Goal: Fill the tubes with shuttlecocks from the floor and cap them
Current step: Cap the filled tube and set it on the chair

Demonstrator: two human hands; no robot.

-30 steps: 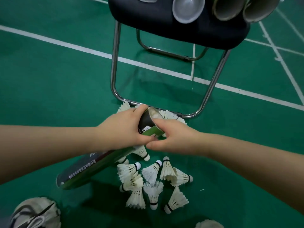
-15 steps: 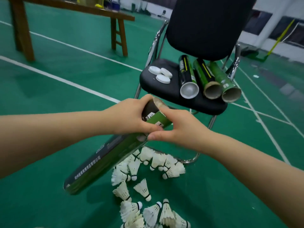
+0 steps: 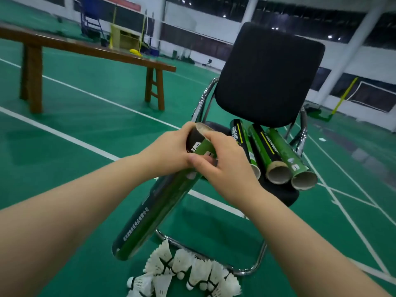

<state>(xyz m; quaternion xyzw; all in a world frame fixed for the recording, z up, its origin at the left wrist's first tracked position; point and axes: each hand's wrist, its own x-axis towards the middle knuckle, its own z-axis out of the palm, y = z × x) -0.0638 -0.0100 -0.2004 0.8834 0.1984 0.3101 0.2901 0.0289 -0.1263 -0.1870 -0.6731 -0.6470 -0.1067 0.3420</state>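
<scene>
A long green and black tube [image 3: 154,213] slants from the lower left up to the chair. My left hand [image 3: 169,153] grips it near its open top end, fingers wrapped round. My right hand [image 3: 227,166] is clasped on the same end from the right, thumb against the label. Three more green tubes [image 3: 270,153] lie side by side on the black chair seat [image 3: 278,191], open mouths toward me. Several white shuttlecocks [image 3: 184,273] are heaped on the green floor under the tube's lower end.
The black chair [image 3: 267,76] with chrome legs [image 3: 246,271] stands right ahead. A brown wooden bench [image 3: 85,52] runs across the left. White court lines cross the green floor [image 3: 85,168]. Net posts and gear sit far back.
The view has tilted up from the floor to the chair. Both hands keep their hold on the tube's top end and have lifted it toward the seat; the caps on the seat are now hidden.
</scene>
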